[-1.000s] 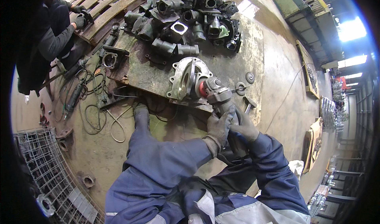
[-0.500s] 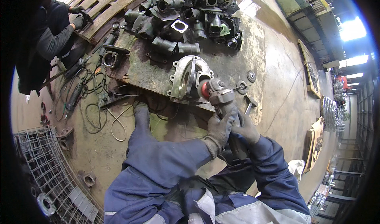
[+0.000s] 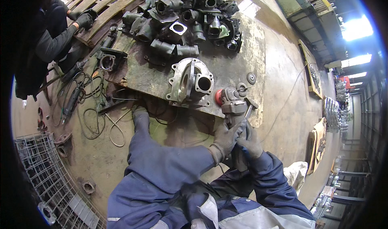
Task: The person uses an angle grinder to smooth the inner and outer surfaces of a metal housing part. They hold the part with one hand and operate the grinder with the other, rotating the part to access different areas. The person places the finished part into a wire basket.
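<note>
Left hand [image 3: 226, 138] and right hand [image 3: 251, 142] grip the grinder [image 3: 234, 107], whose red disc [image 3: 218, 97] has shifted rightward, away from the metal casting [image 3: 193, 94] at the near edge of the wooden board [image 3: 244, 53], exposing the casting's square port flange [image 3: 199, 90], judged a break in contact.

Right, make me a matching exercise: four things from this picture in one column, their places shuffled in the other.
Things
1. grinder
2. hammer
3. wire cage
4. dark metal parts

Places
A. heaped on the board
B. at lower left
C. in left hand and right hand
D. just right of the grinder

Pairs: 1-C, 2-D, 3-B, 4-A
</note>
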`<state>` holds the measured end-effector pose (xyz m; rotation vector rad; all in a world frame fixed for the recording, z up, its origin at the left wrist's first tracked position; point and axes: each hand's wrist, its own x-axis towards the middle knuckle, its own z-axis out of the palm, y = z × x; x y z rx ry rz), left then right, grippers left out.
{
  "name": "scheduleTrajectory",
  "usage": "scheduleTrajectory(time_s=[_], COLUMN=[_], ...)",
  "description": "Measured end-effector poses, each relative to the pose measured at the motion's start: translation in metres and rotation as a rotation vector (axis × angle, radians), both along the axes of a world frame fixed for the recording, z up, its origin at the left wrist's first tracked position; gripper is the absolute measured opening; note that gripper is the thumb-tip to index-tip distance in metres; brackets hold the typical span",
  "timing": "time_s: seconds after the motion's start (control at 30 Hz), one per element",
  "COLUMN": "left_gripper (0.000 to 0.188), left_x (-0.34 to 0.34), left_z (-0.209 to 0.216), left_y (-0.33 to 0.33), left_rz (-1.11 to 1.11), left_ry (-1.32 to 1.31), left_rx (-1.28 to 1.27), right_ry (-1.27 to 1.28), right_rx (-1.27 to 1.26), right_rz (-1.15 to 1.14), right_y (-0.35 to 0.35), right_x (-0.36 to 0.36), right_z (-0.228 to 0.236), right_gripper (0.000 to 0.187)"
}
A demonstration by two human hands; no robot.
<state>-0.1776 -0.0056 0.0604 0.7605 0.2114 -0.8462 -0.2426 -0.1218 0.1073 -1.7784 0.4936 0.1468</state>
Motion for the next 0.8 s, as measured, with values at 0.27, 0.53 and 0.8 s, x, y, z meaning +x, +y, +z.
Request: scheduleTrajectory(time_s=[0.27, 0.53, 0.8], left_gripper=[0.049, 0.051, 0.035], left_x=[-0.003, 0.022, 0.043], left_z=[-0.023, -0.013, -0.004], left_y=[-0.001, -0.004, -0.009], left_rz=[0.075, -0.034, 0.063], left_ry=[-0.197, -0.084, -0.017], left_rx=[0.282, 0.215, 0.028], right_ry=[0.059, -0.010, -0.044], right_rx=[-0.064, 0.029, -0.114], right_rz=[0.062, 0.063, 0.082], right_y=[-0.003, -0.017, -0.023], right_x=[0.005, 0.022, 0.050], right_z=[-0.018, -0.026, -0.018], right_gripper=[0.065, 0.062, 0.067])
